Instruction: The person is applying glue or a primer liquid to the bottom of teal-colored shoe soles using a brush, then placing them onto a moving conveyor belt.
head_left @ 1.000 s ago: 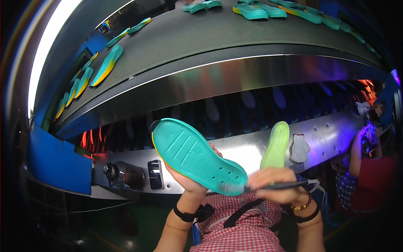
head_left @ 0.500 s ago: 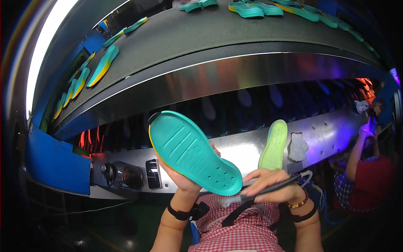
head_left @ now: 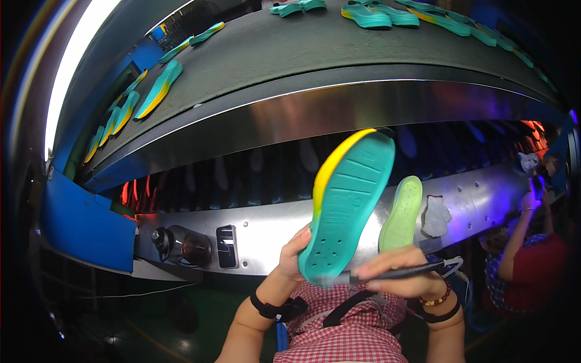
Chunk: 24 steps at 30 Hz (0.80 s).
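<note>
My left hand (head_left: 295, 254) is closed round the near left edge of a teal shoe sole (head_left: 350, 187) with a yellow rim. The sole is tilted up, its grooved, perforated face toward me. In my right hand (head_left: 402, 269) is a black-handled brush (head_left: 407, 272) with a pale hose at its back end. Its blurred, whitish tip is at the sole's near end; whether it touches cannot be told. Just beyond my right hand, a light green sole (head_left: 402, 212) lies on the metal ledge (head_left: 272, 227).
A conveyor belt (head_left: 254, 57) carries several teal and yellow soles beyond a metal panel. On the ledge are a dark bottle (head_left: 187, 245), a phone (head_left: 227, 247) and a white cloth (head_left: 435, 216). At far right, a co-worker (head_left: 532, 266) in red works under purple light.
My left hand has moved right and turned the teal sole more upright, showing its yellow side. The brush has come level at the sole's near end.
</note>
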### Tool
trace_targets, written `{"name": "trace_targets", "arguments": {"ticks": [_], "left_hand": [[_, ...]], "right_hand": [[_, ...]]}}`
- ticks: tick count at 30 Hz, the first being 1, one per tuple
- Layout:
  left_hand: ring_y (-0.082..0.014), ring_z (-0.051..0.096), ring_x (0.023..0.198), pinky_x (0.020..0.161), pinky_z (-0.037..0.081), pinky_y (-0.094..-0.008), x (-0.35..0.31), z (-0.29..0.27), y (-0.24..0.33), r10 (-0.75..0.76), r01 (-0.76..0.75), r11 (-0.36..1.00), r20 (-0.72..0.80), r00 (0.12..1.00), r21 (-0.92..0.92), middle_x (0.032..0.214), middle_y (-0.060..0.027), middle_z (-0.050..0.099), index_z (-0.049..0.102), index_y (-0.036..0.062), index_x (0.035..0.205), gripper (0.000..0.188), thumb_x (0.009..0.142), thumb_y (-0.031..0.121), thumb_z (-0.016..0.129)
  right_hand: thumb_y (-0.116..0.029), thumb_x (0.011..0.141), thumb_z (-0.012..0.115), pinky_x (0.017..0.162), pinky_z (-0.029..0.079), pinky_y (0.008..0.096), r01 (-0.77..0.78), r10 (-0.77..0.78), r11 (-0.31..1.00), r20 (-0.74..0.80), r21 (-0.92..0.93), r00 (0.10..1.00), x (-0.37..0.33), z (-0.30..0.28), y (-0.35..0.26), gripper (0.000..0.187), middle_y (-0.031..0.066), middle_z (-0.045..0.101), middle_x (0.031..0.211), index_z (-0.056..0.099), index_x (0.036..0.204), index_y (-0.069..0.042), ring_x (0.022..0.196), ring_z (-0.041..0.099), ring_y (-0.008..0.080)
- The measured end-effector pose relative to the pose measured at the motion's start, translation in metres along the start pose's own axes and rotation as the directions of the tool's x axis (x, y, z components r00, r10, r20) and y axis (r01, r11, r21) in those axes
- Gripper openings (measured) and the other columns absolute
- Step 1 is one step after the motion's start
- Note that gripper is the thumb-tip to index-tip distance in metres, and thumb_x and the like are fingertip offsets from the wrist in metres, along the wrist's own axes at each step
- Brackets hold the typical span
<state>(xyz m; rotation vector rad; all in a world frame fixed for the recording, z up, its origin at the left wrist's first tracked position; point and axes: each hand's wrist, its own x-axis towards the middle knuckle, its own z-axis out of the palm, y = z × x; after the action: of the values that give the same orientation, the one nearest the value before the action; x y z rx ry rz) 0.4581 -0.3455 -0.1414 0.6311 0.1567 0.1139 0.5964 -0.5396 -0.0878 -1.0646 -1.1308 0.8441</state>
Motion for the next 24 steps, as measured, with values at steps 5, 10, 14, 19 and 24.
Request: {"name": "trace_targets", "arguments": {"ticks": [5, 10, 14, 19, 24], "left_hand": [[-0.0231, 0.061, 0.101, 0.088, 0.049, -0.0351, 0.005, 0.004, 0.013, -0.234, 0.228, 0.970, 0.066, 0.970, 0.079, 0.114, -0.0182, 0.058, 0.039, -0.0054, 0.132, 0.058, 0.090, 0.033, 0.050], [-0.0222, 0.058, 0.107, 0.089, 0.049, -0.0323, 0.006, 0.015, 0.027, -0.444, 0.422, 0.887, 0.097, 0.891, 0.188, 0.121, -0.0198, 0.054, 0.036, -0.0055, 0.134, 0.060, 0.091, 0.034, 0.050], [-0.0221, 0.055, 0.110, 0.089, 0.049, -0.0330, 0.006, 0.021, 0.032, -0.550, 0.526, 0.768, -0.044, 0.834, 0.367, 0.124, -0.0207, 0.051, 0.034, -0.0032, 0.137, 0.065, 0.090, 0.039, 0.051], [-0.0249, 0.057, 0.108, 0.089, 0.049, -0.0350, 0.000, 0.018, 0.044, -0.538, 0.535, 0.782, -0.087, 0.838, 0.318, 0.126, -0.0218, 0.051, 0.037, -0.0020, 0.136, 0.066, 0.090, 0.044, 0.048], [-0.0255, 0.057, 0.108, 0.089, 0.049, -0.0330, -0.009, 0.010, 0.050, -0.458, 0.489, 0.813, -0.172, 0.872, 0.316, 0.124, -0.0213, 0.053, 0.042, -0.0042, 0.132, 0.064, 0.090, 0.043, 0.048]], "right_hand": [[0.001, 0.078, 0.068, 0.084, 0.053, 0.0313, 0.011, 0.012, 0.997, 0.288, -0.077, 0.958, 0.008, -0.009, -0.001, 0.022, 0.0150, 0.067, 0.101, 0.067, 0.099, 0.000, 0.094, 0.066, 0.0241], [0.001, 0.077, 0.067, 0.083, 0.053, 0.0315, 0.042, 0.017, 0.977, 0.270, -0.211, 0.963, 0.008, -0.025, -0.008, 0.026, 0.0133, 0.067, 0.104, 0.067, 0.102, -0.003, 0.096, 0.066, 0.0256], [-0.001, 0.078, 0.066, 0.082, 0.053, 0.0320, 0.120, -0.010, 0.969, 0.456, -0.214, 0.890, 0.012, -0.035, -0.015, 0.027, 0.0115, 0.066, 0.108, 0.066, 0.104, -0.005, 0.098, 0.065, 0.0251], [-0.001, 0.079, 0.066, 0.085, 0.052, 0.0326, 0.032, 0.056, 0.960, 0.302, -0.278, 0.952, 0.008, -0.037, -0.019, 0.023, 0.0125, 0.067, 0.104, 0.067, 0.102, -0.003, 0.097, 0.066, 0.0260], [0.003, 0.075, 0.069, 0.085, 0.053, 0.0318, 0.041, 0.016, 0.969, 0.228, -0.245, 0.974, 0.003, -0.038, -0.010, 0.027, 0.0137, 0.067, 0.105, 0.068, 0.101, -0.004, 0.098, 0.065, 0.0255]]}}
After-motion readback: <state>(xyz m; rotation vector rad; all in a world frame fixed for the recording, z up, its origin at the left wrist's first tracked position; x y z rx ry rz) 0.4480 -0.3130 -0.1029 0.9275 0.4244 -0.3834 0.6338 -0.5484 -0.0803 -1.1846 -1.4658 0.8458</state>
